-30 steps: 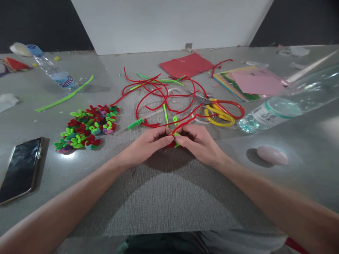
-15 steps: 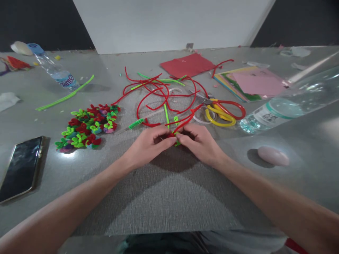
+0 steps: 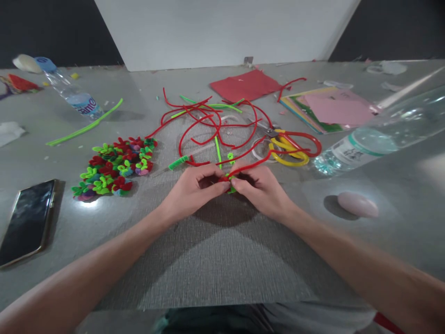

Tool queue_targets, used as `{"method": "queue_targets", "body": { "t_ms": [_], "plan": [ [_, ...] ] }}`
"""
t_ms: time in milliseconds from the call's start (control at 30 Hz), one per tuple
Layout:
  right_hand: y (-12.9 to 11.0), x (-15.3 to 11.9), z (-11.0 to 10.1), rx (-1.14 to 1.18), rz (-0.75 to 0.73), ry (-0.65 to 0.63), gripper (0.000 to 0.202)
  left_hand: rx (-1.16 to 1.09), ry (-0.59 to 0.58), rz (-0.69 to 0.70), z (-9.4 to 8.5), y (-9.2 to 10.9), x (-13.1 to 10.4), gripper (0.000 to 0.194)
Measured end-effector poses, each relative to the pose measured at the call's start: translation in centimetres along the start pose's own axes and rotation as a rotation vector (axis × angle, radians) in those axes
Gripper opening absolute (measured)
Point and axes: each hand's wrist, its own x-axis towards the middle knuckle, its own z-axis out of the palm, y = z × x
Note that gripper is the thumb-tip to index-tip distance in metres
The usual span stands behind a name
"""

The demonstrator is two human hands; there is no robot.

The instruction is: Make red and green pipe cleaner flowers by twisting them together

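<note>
My left hand (image 3: 200,185) and my right hand (image 3: 259,188) meet at the middle of the table, each with its fingertips pinched. Between them is a small red and green pipe-cleaner piece (image 3: 227,180), mostly hidden by the fingers. A long red pipe cleaner (image 3: 266,158) runs from it over my right hand toward the scissors. Just beyond the hands lie loose red pipe cleaners (image 3: 208,121) and a straight green pipe cleaner (image 3: 218,150). A green coil (image 3: 178,162) sits on a thin stick to the left. Finished-looking red and green pipe-cleaner clusters (image 3: 107,169) are grouped further left.
Scissors (image 3: 290,147) with red and yellow handles lie right of the pile. A clear bottle (image 3: 368,139) and a pink oval object (image 3: 358,204) are at right. A phone (image 3: 28,222) and a blue-capped bottle (image 3: 74,93) are at left. Coloured paper (image 3: 333,109) lies behind.
The long red pipe cleaner has swung down to the right, and its free end now crosses the scissors' handles. Both hands keep nearly the same place and pinch.
</note>
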Motion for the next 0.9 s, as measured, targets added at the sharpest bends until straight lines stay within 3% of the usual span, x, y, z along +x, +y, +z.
{"method": "queue_targets", "body": {
  "t_ms": [67, 233, 433, 900],
  "plan": [
    [0.09, -0.11, 0.09, 0.049, 0.026, 0.041, 0.005, 0.012, -0.004, 0.007, -0.03, 0.09, 0.02, 0.021],
    [0.43, -0.1, 0.18, 0.078, 0.116, 0.089, 0.021, 0.024, 0.014, -0.024, -0.19, -0.04, 0.16, 0.026],
    [0.16, 0.01, 0.16, 0.083, 0.166, 0.12, 0.008, -0.025, 0.008, -0.031, -0.19, -0.28, 0.28, 0.022],
    [0.22, -0.28, 0.74, 0.094, 0.101, 0.214, 0.008, 0.023, -0.105, -0.054, -0.37, -0.2, 0.4, 0.028]
  ]
}}
